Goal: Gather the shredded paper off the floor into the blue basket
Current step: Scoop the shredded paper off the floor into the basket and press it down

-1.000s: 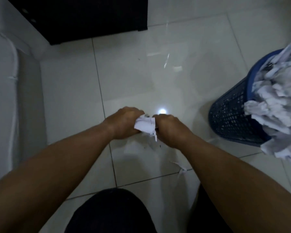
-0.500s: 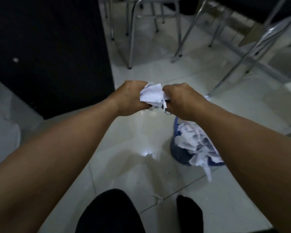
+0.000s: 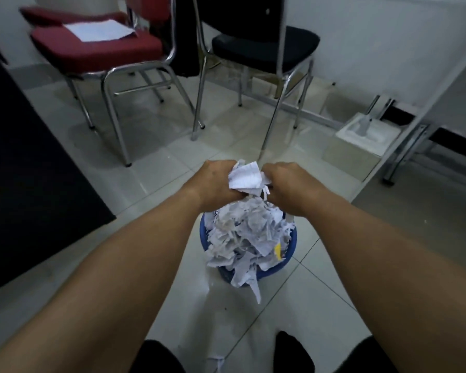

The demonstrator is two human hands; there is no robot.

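The left hand [image 3: 218, 181] and right hand [image 3: 287, 185] press together on a crumpled white wad of shredded paper [image 3: 246, 176], each grip closed on its side. The round blue plastic mesh basket [image 3: 291, 242], heaped with shreds, stands on the floor directly below the grip, equally near both hands.

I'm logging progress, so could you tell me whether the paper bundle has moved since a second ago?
Yes. The bundle, clamped between both hands, has risen off the floor tiles and now sits above the basket.
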